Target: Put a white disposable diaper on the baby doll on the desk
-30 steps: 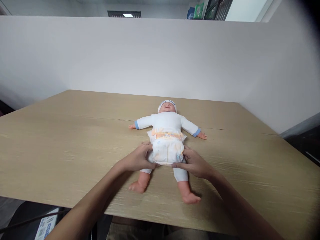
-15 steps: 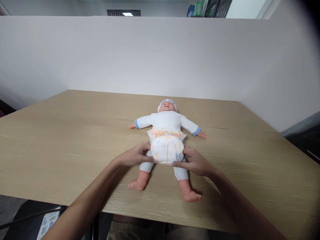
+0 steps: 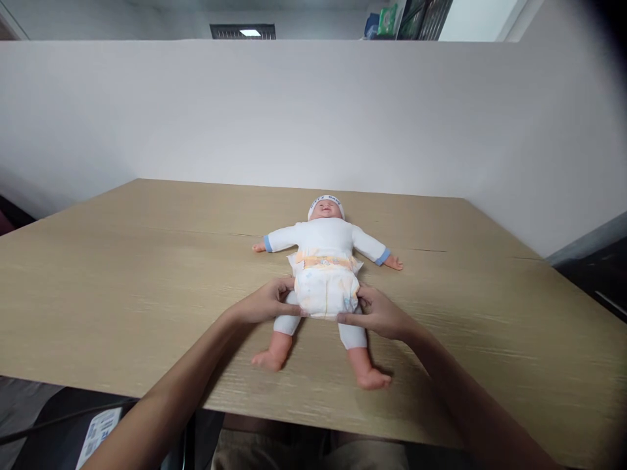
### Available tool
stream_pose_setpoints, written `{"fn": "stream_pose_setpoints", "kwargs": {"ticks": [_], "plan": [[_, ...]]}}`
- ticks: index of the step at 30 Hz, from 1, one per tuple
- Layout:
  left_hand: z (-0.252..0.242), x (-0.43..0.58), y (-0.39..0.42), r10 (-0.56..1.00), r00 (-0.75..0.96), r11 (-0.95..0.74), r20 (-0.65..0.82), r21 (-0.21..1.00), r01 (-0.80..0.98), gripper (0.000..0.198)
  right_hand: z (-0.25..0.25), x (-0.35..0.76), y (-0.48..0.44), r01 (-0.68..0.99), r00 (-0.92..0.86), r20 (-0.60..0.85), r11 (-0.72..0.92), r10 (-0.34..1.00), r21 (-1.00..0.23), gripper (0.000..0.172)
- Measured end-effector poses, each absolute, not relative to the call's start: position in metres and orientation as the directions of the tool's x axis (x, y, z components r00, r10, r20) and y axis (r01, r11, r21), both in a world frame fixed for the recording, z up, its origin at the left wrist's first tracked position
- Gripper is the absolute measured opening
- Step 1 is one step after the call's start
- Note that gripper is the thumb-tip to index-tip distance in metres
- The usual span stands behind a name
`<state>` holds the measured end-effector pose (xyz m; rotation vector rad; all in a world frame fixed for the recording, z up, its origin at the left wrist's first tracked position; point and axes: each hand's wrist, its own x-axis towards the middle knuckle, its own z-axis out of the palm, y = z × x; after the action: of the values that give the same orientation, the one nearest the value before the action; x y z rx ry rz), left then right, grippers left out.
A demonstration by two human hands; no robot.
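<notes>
Doll (image 3: 326, 233) lying face-up on a table (image 3: 147, 281), left hand (image 3: 267, 301) and right hand (image 3: 382, 314) touching the diaper (image 3: 326, 290) leg edges — can't tell if they're gripping

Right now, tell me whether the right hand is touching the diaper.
Touching. The head view shows the right hand with its thumb at the lower edge of the diaper and its fingers against the side, no gap visible.
</notes>
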<state>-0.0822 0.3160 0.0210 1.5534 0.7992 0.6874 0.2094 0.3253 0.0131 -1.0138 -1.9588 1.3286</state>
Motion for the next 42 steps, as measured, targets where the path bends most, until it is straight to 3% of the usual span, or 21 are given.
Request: {"fn": "stream_pose_setpoints", "kwargs": {"ticks": [7, 12, 15, 18, 21, 28, 33, 37, 42], "plan": [[0.031, -0.078, 0.304, 0.830, 0.558, 0.010, -0.015, 1.000, 0.012, 0.047, 0.028, 0.211, 0.320, 0.094, -0.549, -0.120, -0.081, 0.827, -0.992, 0.052], [0.043, -0.093, 0.285, 0.946, 0.324, -0.046, -0.028, 0.975, 0.217, 0.042, 0.039, 0.244, 0.309, 0.158, -0.432, -0.227, -0.174, 0.873, -0.972, 0.057], [0.042, -0.099, 0.291, 0.985, 0.168, -0.083, 0.035, 0.952, 0.294, 0.041, 0.038, 0.257, 0.319, 0.179, -0.376, -0.162, -0.100, 0.912, -0.979, 0.055], [0.032, -0.094, 0.318, 0.984, 0.086, -0.177, 0.158, 0.933, 0.312, 0.045, 0.031, 0.252, 0.345, 0.185, -0.247, 0.073, 0.121, 0.966, -0.975, 0.053], [0.017, -0.085, 0.351, 0.962, 0.157, -0.258, 0.225, 0.936, 0.241, 0.051, 0.021, 0.238, 0.376, 0.235, -0.235, 0.243, 0.297, 0.941, -0.925, 0.053], [-0.001, -0.084, 0.387, 0.903, 0.289, -0.387, 0.318, 0.895, 0.221, 0.035, 0.008, 0.228, 0.404, 0.284, -0.441, 0.258, 0.406, 0.860, -0.868, 0.037], [0.008, -0.086, 0.389, 0.855, 0.372, -0.474, 0.362, 0.836, 0.277, 0.033, 0.015, 0.220, 0.407, 0.319, -0.477, 0.388, 0.567, 0.788, -0.759, 0.035], [0.007, -0.079, 0.392, 0.890, 0.293, -0.422, 0.349, 0.873, 0.245, 0.036, 0.011, 0.210, 0.416, 0.201, -0.414, 0.337, 0.446, 0.846, -0.872, 0.039], [-0.002, -0.070, 0.399, 0.931, 0.216, -0.311, 0.293, 0.949, 0.055, 0.040, -0.003, 0.204, 0.423, 0.100, -0.330, 0.232, 0.278, 0.915, -0.955, 0.045]]}}
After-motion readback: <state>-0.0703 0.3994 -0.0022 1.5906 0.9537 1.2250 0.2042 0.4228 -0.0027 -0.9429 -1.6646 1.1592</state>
